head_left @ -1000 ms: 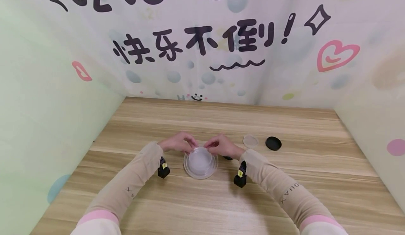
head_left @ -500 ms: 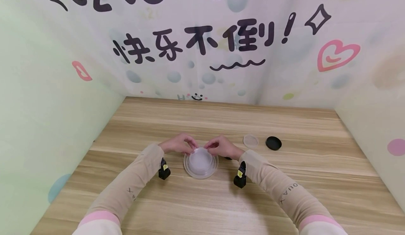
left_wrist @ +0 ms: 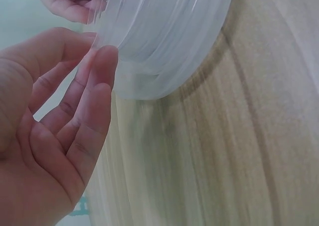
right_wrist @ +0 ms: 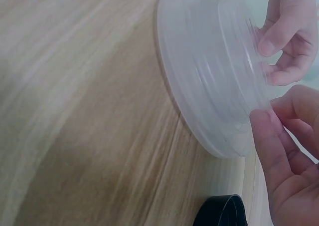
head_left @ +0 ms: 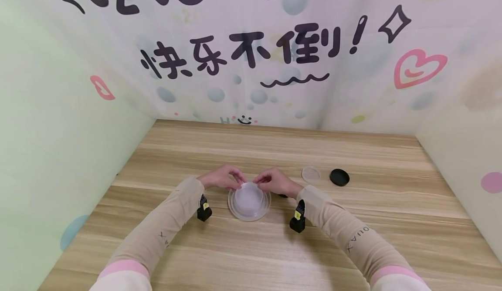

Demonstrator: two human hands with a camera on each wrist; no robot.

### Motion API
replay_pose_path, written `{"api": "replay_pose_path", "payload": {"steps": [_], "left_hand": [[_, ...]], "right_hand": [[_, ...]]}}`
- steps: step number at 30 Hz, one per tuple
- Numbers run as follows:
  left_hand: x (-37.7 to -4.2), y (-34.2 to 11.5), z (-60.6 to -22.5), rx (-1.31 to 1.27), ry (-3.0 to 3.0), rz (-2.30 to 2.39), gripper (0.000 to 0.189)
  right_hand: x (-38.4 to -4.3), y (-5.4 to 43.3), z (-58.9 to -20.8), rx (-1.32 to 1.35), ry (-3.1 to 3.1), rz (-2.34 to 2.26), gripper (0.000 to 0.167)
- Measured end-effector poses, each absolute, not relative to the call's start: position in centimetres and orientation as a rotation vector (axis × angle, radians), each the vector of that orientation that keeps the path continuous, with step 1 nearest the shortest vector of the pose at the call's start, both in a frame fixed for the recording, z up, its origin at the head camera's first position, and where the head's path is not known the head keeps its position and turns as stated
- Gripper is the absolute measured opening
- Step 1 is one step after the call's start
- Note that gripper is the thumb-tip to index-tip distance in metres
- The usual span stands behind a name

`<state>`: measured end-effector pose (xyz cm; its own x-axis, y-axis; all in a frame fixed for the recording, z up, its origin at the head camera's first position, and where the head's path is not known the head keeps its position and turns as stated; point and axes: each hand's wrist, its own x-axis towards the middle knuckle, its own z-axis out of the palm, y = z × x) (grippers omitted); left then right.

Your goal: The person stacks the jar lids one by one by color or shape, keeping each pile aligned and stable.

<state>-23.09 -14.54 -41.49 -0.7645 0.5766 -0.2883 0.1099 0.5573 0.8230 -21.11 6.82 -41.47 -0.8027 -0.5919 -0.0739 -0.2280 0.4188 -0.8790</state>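
Observation:
A stack of round clear plastic lids [head_left: 251, 216] lies on the wooden table, wider at the bottom and narrower on top. My left hand [head_left: 222, 177] pinches the rim of the small top lid [head_left: 249, 196] at its far left side. On the far right side of that rim, my right hand [head_left: 276, 182] pinches with thumb and fingers. The left wrist view shows the left thumb and fingertips meeting at the edge of the stacked lids [left_wrist: 164, 51]. In the right wrist view, both hands' fingertips meet the upper rim. Whether the top lid sits fully on those below, I cannot tell.
To the right lie a small clear disc-shaped lid [head_left: 311, 174] and a black round lid [head_left: 339, 177]. Another black round piece [right_wrist: 222, 213] stands close by, mostly hidden behind the right wrist in the head view. A printed cloth wall [head_left: 243, 99] borders the table's back.

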Motion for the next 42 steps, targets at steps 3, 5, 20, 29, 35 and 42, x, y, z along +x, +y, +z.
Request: {"api": "replay_pose_path", "payload": {"steps": [3,5,20,29,35,42], "left_hand": [[-23.1,-14.6,-41.5,0.578,2.264,1.125,0.022],[-23.1,-14.6,-41.4,0.588,2.266,1.119,0.022],[-23.1,-14.5,-41.5,0.507,2.273,1.151,0.026],[-23.2,-14.1,-41.2,0.624,2.382,1.212,0.026],[-23.2,-13.1,-40.8,0.68,2.435,1.246,0.023],[-23.4,-11.9,-41.0,0.624,2.467,1.29,0.022]], "right_hand": [[-20.4,6.7,-40.1,-0.689,2.308,-1.327,0.018],[-20.3,6.7,-39.8,-0.681,2.308,-1.325,0.019],[-22.3,7.3,-43.5,-0.623,2.288,-1.353,0.019],[-22.3,8.1,-43.2,-0.534,2.251,-1.402,0.022],[-22.3,9.2,-43.3,-0.527,2.243,-1.432,0.025],[-22.7,11.0,-42.9,-0.491,2.264,-1.452,0.029]]}}
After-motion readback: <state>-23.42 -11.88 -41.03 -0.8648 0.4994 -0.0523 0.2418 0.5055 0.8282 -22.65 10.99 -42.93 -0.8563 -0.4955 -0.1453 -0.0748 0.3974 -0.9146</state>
